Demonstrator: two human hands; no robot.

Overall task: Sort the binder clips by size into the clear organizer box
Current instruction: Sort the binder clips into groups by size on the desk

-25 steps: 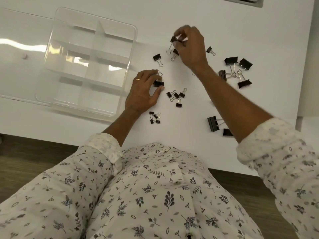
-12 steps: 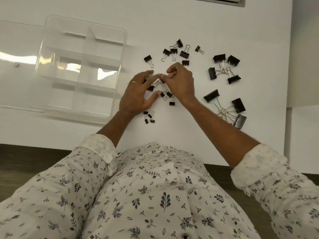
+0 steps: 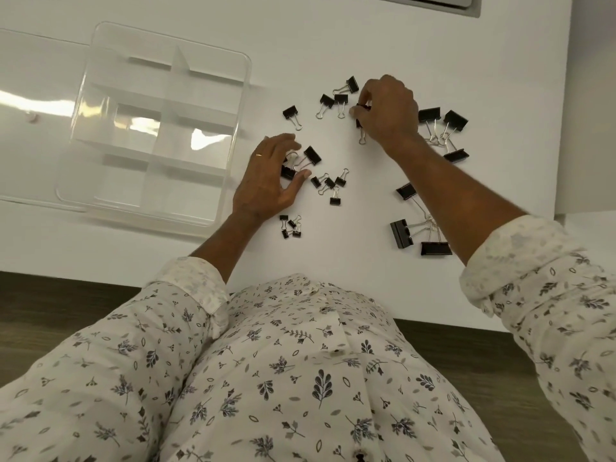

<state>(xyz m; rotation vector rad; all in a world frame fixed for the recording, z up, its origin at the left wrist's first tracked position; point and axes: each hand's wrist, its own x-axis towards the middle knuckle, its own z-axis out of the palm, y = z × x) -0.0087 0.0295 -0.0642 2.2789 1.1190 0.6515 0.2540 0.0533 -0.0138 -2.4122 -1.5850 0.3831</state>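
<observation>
Person is wearing a long-sleeved shirt (image 3: 300, 361): off-white, printed all over with small dark grey leaf and sprig motifs, a few larger leaves mixed in. Left sleeve (image 3: 191, 288) and right sleeve (image 3: 533, 261) are both sitting rolled back into thick cuffs, and the turned-out inner side is showing the print paler and washed out. Forearms are showing bare beyond the cuffs. A front fold is running down the middle of the shirt, carrying a small dark button (image 3: 336, 352). Left hand (image 3: 266, 181) is wearing a thin gold ring (image 3: 258, 155) on one finger.
</observation>
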